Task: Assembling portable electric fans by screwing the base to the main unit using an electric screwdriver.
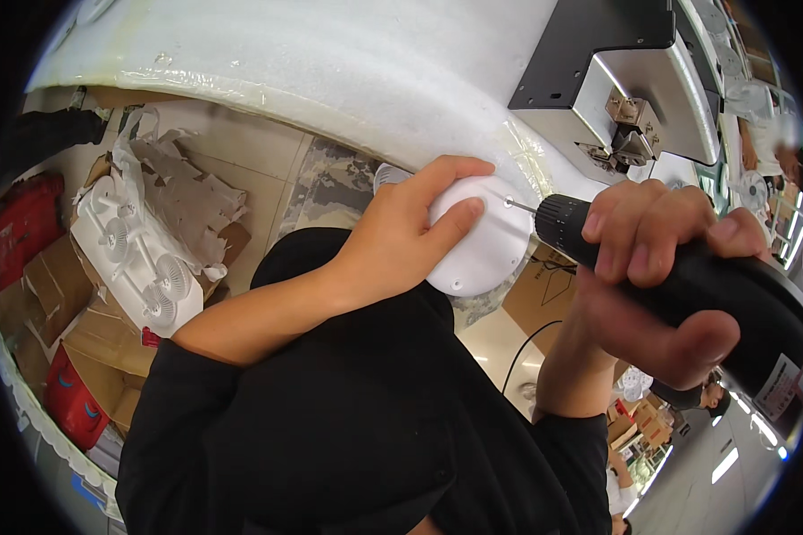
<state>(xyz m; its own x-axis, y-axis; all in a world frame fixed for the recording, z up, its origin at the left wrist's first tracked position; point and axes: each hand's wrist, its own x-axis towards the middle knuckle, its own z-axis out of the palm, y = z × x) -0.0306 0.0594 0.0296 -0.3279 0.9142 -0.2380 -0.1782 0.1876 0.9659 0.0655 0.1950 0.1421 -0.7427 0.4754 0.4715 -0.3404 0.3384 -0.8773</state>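
Note:
A round white plastic part (482,254) with small screw holes along its rim is gripped by my left hand (419,218), thumb on its face and fingers around the far side. My right hand (656,254) is wrapped around a black electric screwdriver (723,294), which lies nearly level and points left. Its thin bit (523,206) meets the screw hole near the part's upper right edge. Whether a screw sits fully in that hole is too small to tell. The part's underside is hidden.
A pale plastic-covered table (330,53) curves across the top, with a black and silver metal fixture (620,89) at right. Lower left, a white tray (129,259) holds several small fan-like parts beside cardboard boxes (107,348) and a red bag (71,401). Other people appear at far right.

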